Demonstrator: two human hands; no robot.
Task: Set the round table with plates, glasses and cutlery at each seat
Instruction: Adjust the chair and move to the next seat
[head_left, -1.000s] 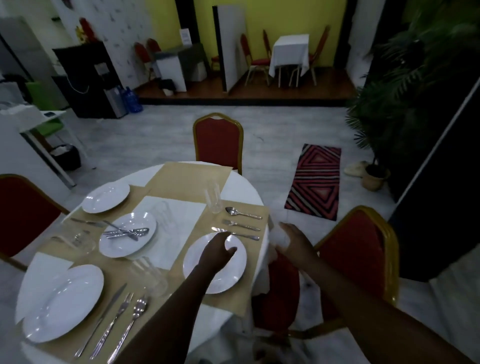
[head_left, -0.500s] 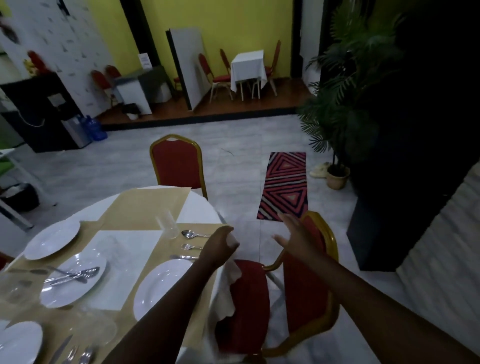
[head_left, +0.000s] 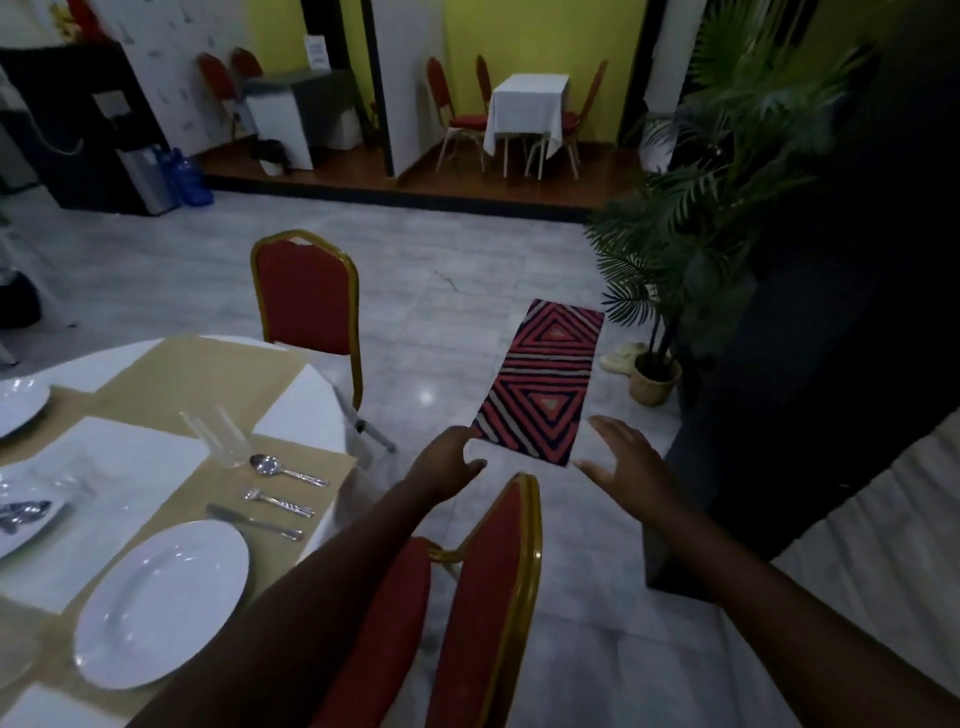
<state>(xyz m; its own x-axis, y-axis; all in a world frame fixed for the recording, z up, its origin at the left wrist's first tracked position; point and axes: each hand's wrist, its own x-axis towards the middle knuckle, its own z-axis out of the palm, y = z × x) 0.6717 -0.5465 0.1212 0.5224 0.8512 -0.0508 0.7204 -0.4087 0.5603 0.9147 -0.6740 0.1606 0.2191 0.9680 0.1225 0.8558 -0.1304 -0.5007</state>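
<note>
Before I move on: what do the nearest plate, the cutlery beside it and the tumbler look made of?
Plate: glossy white, probably glazed ceramic; soft highlights. Spoon, fork and knife: shiny silvery metal, likely steel. Tumbler: clear, see-through; glass or plastic, cannot tell.

The left hand (head_left: 447, 460) is off the plate (head_left: 161, 603) now and out past the table (head_left: 306, 400). It hangs over the red chair (head_left: 483, 587) near the right hand (head_left: 621, 460), fingers maybe a bit curled. Both hold nothing.
</note>
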